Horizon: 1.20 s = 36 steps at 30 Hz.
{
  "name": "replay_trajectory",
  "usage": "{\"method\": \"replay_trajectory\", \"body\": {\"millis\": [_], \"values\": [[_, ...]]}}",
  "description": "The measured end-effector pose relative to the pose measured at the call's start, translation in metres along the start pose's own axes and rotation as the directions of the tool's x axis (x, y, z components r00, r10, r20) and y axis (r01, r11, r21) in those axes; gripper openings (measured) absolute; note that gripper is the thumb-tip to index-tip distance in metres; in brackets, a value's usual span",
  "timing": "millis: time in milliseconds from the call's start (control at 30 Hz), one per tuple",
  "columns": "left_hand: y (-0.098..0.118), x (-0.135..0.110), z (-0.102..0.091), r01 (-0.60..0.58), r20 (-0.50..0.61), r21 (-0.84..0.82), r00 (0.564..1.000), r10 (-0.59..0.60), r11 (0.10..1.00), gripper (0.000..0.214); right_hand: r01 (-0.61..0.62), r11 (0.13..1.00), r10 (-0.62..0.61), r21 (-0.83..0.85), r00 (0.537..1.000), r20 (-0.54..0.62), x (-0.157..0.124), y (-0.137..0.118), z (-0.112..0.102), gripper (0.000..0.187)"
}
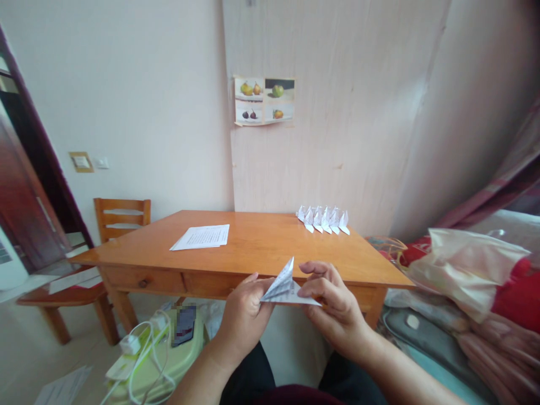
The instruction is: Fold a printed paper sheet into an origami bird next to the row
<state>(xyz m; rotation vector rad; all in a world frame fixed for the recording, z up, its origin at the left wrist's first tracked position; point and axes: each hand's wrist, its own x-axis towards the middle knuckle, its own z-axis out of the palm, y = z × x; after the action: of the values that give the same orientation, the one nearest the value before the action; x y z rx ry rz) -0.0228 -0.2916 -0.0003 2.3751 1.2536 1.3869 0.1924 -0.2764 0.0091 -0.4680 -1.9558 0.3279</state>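
A folded piece of printed paper point(283, 289) is held up in front of the table's near edge, over my lap. It has a flat triangular base and one pointed flap standing upright. My left hand point(248, 306) pinches its left corner between thumb and fingers. On the other side, my right hand point(331, 301) grips the right part, its thumb below and a finger against the face, with the index finger raised. Several folded paper pieces point(324, 219) with upright points stand in rows at the table's back right.
A stack of printed sheets point(201, 237) lies on the wooden table point(253, 242), left of centre. Below left, a green stool point(185, 360) carries a phone point(184, 326), a power strip and white cables. A wooden chair point(122, 219) stands left; bags point(468, 270) are piled right.
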Motion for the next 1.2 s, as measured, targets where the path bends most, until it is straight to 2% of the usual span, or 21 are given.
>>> {"method": "replay_trajectory", "body": {"millis": [133,400,667,833,933,1000,1100,1200], "values": [[-0.002,-0.001,-0.001,-0.053,-0.014,0.076,0.998,0.055,0.996,0.034,0.029,0.999,-0.028,-0.033,1.000,0.007,-0.004,-0.002,-0.002,0.024],[-0.005,-0.002,0.000,-0.111,0.022,0.069,0.994,0.110,0.991,0.042,0.157,0.973,-0.160,-0.168,0.987,-0.006,-0.006,-0.006,-0.001,0.027],[-0.002,-0.002,-0.001,-0.051,-0.025,0.001,0.998,0.051,0.999,0.039,0.225,0.940,-0.212,-0.255,0.974,0.078,-0.018,-0.011,-0.005,0.045],[-0.002,-0.002,-0.001,-0.030,-0.034,-0.043,0.999,0.028,0.999,0.039,0.250,0.933,-0.234,-0.258,0.968,0.089,-0.019,-0.013,-0.006,0.048],[0.000,-0.001,-0.002,-0.003,-0.011,-0.093,1.000,0.002,0.996,0.039,0.245,0.938,-0.228,-0.244,0.969,0.093,-0.019,-0.013,-0.005,0.046],[0.004,-0.001,-0.002,0.017,0.044,-0.145,0.999,-0.011,0.989,0.038,0.221,0.950,-0.209,-0.223,0.975,0.075,-0.018,-0.013,-0.005,0.044],[0.013,0.000,-0.003,0.073,0.152,-0.250,0.988,-0.035,0.965,0.030,0.144,0.975,-0.141,-0.166,0.989,0.031,-0.013,-0.013,-0.005,0.037],[0.021,-0.001,-0.001,0.181,0.232,-0.335,0.967,-0.105,0.925,0.021,0.041,0.996,-0.039,-0.078,0.999,0.022,-0.005,-0.013,-0.005,0.026]]}}
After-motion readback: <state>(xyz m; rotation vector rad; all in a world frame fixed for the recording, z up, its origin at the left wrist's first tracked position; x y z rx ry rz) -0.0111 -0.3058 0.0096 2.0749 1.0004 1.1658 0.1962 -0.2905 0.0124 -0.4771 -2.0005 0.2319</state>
